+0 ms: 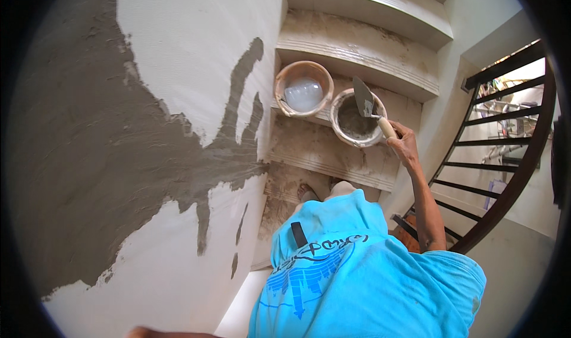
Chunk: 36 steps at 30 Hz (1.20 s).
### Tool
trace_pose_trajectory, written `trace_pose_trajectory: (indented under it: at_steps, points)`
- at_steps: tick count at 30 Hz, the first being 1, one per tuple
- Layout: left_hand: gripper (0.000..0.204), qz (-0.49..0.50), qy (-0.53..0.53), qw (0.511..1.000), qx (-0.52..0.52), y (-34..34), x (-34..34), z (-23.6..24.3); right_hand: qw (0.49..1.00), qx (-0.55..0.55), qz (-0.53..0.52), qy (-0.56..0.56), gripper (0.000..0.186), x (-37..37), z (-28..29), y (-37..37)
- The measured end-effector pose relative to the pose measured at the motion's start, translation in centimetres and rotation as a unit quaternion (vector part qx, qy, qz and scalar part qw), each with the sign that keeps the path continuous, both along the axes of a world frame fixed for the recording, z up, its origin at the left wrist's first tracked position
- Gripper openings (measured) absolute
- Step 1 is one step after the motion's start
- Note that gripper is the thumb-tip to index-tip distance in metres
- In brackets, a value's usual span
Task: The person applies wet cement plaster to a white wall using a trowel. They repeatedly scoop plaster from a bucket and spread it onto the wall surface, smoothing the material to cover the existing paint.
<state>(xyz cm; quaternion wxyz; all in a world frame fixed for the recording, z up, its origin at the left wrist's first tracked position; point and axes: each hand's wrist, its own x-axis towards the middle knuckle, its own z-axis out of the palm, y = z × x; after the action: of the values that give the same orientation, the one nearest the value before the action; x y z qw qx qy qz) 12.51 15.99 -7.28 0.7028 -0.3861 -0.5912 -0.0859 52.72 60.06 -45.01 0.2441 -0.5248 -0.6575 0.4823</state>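
My right hand (405,144) is closed around the pale handle of a pointed trowel (363,98). The trowel's metal blade reaches over the rim of a bucket (337,131), whose inside holds wet grey mortar (355,123). Close by on the left stands a second, orange-brown bucket (279,100) with a cloudy whitish liquid (304,94) in it. Of my left hand (141,332), only a sliver shows at the bottom edge beside the wall, and its fingers are hidden. Dark grey plaster (113,159) covers much of the white wall (178,58) on the left, with several streaks running off it.
Dusty, stained stairs (357,33) rise ahead, and the buckets stand on one of the steps. On the right runs a dark railing (516,183) with several bars, with clutter visible beyond it. My foot (306,192) rests on a lower step near the wall.
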Motion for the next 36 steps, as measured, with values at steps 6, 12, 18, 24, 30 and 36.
trace_pose_trajectory:
  at_steps: [6, 12, 18, 24, 30, 36]
  points:
    - [0.024, -0.168, -0.684, 0.677, -0.213, 11.9, 6.4, -23.3, 0.968, 0.031, 0.079, -0.237, 0.054, 2.5, -6.2, 1.9]
    - [0.032, -0.186, -0.89, 0.352, -0.225, 23.3, 10.1, -47.7, 0.916, 0.125, 0.129, -0.359, 0.024, -0.4, -13.6, 6.2]
    - [0.049, -0.159, -0.933, 0.244, -0.213, 32.7, 15.6, -62.7, 0.884, 0.171, 0.215, -0.379, 0.014, -2.5, -19.9, 8.1]
    - [0.062, -0.174, -0.977, 0.097, -0.076, 37.1, 18.0, -65.0, 0.88, 0.215, 0.256, -0.337, 0.013, -2.4, -22.9, 6.1]
    - [0.042, -0.174, -0.984, 0.021, -0.033, 39.1, 18.0, -64.5, 0.873, 0.186, 0.253, -0.374, 0.012, -0.4, -18.1, 7.6]
    - [0.026, -0.199, -0.979, -0.016, -0.026, 39.9, 20.7, -63.4, 0.834, 0.283, 0.237, -0.411, 0.014, 2.9, -16.3, 8.4]
